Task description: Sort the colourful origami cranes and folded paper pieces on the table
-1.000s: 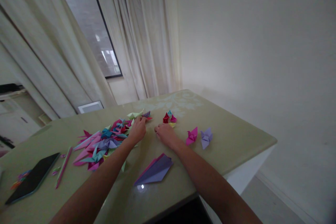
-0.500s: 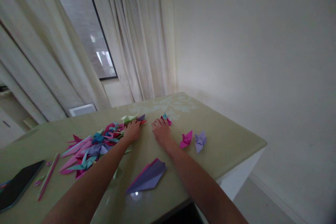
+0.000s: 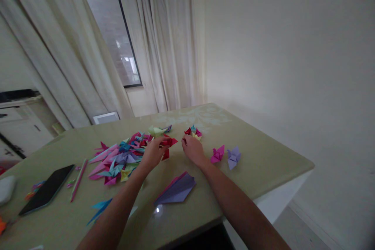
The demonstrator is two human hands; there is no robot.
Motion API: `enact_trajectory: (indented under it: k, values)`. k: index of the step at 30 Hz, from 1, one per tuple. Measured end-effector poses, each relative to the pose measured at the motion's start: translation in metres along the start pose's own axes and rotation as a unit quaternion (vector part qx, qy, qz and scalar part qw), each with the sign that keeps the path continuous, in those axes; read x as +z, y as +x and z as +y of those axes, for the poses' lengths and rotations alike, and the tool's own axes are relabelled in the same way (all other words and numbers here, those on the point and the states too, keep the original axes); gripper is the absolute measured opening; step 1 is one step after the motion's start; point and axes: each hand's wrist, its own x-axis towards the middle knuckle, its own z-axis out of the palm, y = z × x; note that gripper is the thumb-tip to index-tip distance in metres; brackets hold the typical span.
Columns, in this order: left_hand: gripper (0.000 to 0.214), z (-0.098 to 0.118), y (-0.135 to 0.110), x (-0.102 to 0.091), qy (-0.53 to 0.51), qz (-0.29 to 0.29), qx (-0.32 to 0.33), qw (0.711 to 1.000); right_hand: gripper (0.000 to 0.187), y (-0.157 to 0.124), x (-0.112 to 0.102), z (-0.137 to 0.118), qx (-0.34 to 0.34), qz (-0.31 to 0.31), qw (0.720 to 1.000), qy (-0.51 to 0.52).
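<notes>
My left hand (image 3: 154, 153) is closed on a red origami crane (image 3: 170, 141), which sticks out past the fingertips at the right edge of a heap of folded paper cranes (image 3: 127, 158). Across a small gap, my right hand (image 3: 192, 148) has its fingers curled together; whatever they hold, if anything, is hidden. Just beyond it sits a small cluster of cranes (image 3: 193, 129) in red, teal, pink and yellow. A pink crane (image 3: 217, 154) and a lilac crane (image 3: 234, 158) stand to the right of this hand. Between my forearms lies a folded purple paper piece (image 3: 177, 191) with a pink edge.
A dark phone or tablet (image 3: 48, 190) and a pink-green pencil-like stick (image 3: 79, 180) lie at the left. A blue folded paper (image 3: 99, 209) is beside my left forearm. The table's right edge (image 3: 281, 181) drops to the floor, with a wall (image 3: 293, 66) beyond.
My left hand has drawn back from the heap's far end and now grips the red crane. The right hand has pulled slightly back from the small cluster. The view has swung left.
</notes>
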Motion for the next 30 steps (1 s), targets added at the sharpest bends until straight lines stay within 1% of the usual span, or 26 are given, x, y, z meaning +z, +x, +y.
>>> enact_trajectory:
  k: [1, 2, 4, 5, 6, 8, 11, 13, 14, 15, 16, 18, 19, 20, 21, 23, 24, 25, 27, 28, 29, 30]
  values:
    - [0.033, 0.003, -0.008, 0.003, -0.022, 0.013, 0.012, 1.0, 0.032, 0.001, 0.003, -0.001, 0.004, -0.007, 0.996, 0.088]
    - [0.031, 0.005, -0.015, 0.007, -0.038, 0.02, 0.025, 0.999, 0.035, 0.003, 0.006, -0.002, 0.003, -0.024, 0.981, 0.191]
    - [0.029, 0.006, -0.025, 0.015, -0.054, 0.016, 0.046, 0.997, 0.037, 0.005, 0.013, -0.004, -0.02, -0.072, 0.925, 0.373]
    - [0.028, 0.006, -0.029, 0.017, -0.061, 0.008, 0.051, 0.997, 0.039, 0.005, 0.017, -0.005, -0.037, -0.09, 0.901, 0.423]
    - [0.027, 0.006, -0.031, 0.019, -0.072, -0.001, 0.052, 0.996, 0.041, 0.006, 0.02, -0.005, -0.053, -0.097, 0.886, 0.45]
    - [0.026, 0.004, -0.032, 0.021, -0.106, -0.01, 0.043, 0.993, 0.043, 0.006, 0.024, -0.005, -0.063, -0.088, 0.877, 0.469]
    - [0.028, 0.001, -0.032, 0.017, -0.146, 0.019, 0.016, 0.989, 0.041, 0.006, 0.023, -0.003, -0.026, -0.085, 0.881, 0.465]
    - [0.028, -0.001, -0.034, 0.012, -0.129, 0.043, -0.002, 0.991, 0.039, 0.006, 0.023, 0.0, 0.006, -0.08, 0.885, 0.46]
    - [0.027, -0.002, -0.035, 0.01, -0.11, 0.042, -0.006, 0.993, 0.039, 0.007, 0.023, 0.002, 0.019, -0.068, 0.888, 0.455]
    - [0.027, -0.003, -0.036, 0.007, -0.09, 0.025, -0.004, 0.996, 0.039, 0.007, 0.023, 0.003, 0.03, -0.047, 0.891, 0.451]
    - [0.028, -0.003, -0.038, 0.006, -0.07, -0.005, 0.005, 0.997, 0.04, 0.007, 0.024, 0.004, 0.042, -0.02, 0.893, 0.447]
    - [0.027, -0.003, -0.042, 0.004, -0.039, -0.089, 0.033, 0.995, 0.043, 0.008, 0.026, 0.006, 0.066, 0.033, 0.893, 0.445]
    - [0.026, -0.002, -0.043, 0.004, -0.025, -0.123, 0.045, 0.991, 0.045, 0.009, 0.026, 0.006, 0.075, 0.046, 0.89, 0.448]
    - [0.024, -0.001, -0.044, 0.005, -0.011, -0.142, 0.053, 0.988, 0.047, 0.01, 0.025, 0.006, 0.079, 0.048, 0.885, 0.456]
    - [0.024, 0.0, -0.045, 0.007, 0.003, -0.147, 0.055, 0.988, 0.05, 0.011, 0.023, 0.005, 0.078, 0.04, 0.88, 0.466]
    - [0.025, 0.003, -0.045, 0.01, 0.026, -0.127, 0.053, 0.99, 0.053, 0.013, 0.011, 0.005, 0.056, 0.03, 0.883, 0.465]
    - [0.025, 0.004, -0.045, 0.011, 0.033, -0.112, 0.05, 0.992, 0.053, 0.014, 0.002, 0.005, 0.039, 0.045, 0.892, 0.447]
    - [0.024, 0.005, -0.045, 0.011, 0.037, -0.1, 0.046, 0.993, 0.052, 0.014, -0.01, 0.007, 0.02, 0.077, 0.905, 0.419]
    - [0.021, 0.006, -0.045, 0.01, 0.032, -0.086, 0.03, 0.995, 0.047, 0.013, -0.039, 0.014, -0.013, 0.161, 0.924, 0.346]
    - [0.022, 0.006, -0.045, 0.009, 0.024, -0.083, 0.017, 0.996, 0.044, 0.011, -0.056, 0.02, -0.021, 0.192, 0.928, 0.317]
    - [0.024, 0.007, -0.045, 0.007, 0.015, -0.08, 0.004, 0.997, 0.041, 0.007, -0.073, 0.029, -0.025, 0.206, 0.932, 0.298]
    - [0.026, 0.007, -0.045, 0.005, 0.005, -0.078, -0.008, 0.997, 0.039, 0.001, -0.09, 0.039, -0.027, 0.201, 0.937, 0.284]
